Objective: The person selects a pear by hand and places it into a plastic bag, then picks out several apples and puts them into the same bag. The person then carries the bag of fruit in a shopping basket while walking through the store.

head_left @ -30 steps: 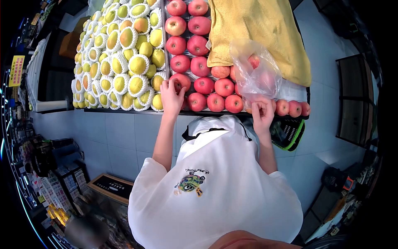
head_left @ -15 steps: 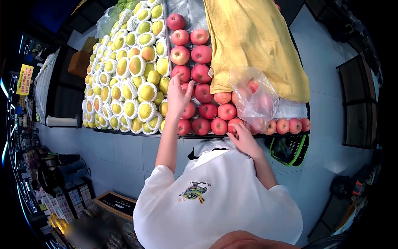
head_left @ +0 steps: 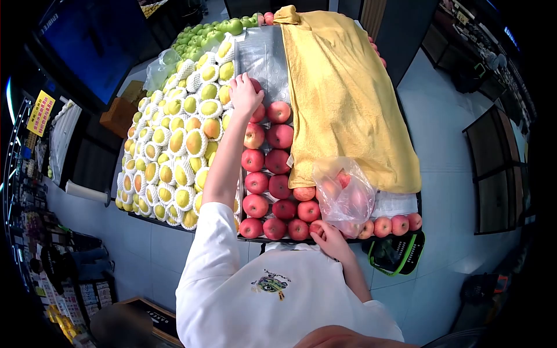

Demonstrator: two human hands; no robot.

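My left hand (head_left: 246,96) stretches to the far end of the apple rows, its fingers curled over the farthest red apple (head_left: 256,85). At the front edge of the display, my right hand (head_left: 333,240) has its fingers closed round another red apple (head_left: 316,228), partly hidden by them. Just beyond that hand lies a clear plastic bag (head_left: 354,203) with apples inside. Rows of red apples (head_left: 280,137) run between my two hands. A yellow towel (head_left: 354,104) lies to their right, its near corner close to the bag.
Yellow-green fruit in white foam nets (head_left: 194,142) is heaped on the left, with green apples (head_left: 203,37) behind. Grey lining (head_left: 261,55) shows past the far apple. A black and green basket (head_left: 397,253) stands below the front right edge. Dark shelving (head_left: 496,168) is at right.
My left hand has reached farther away along the row and closed on the farthest apple. My right hand stays at the same front apple. The view has tilted up, showing more of the far end.
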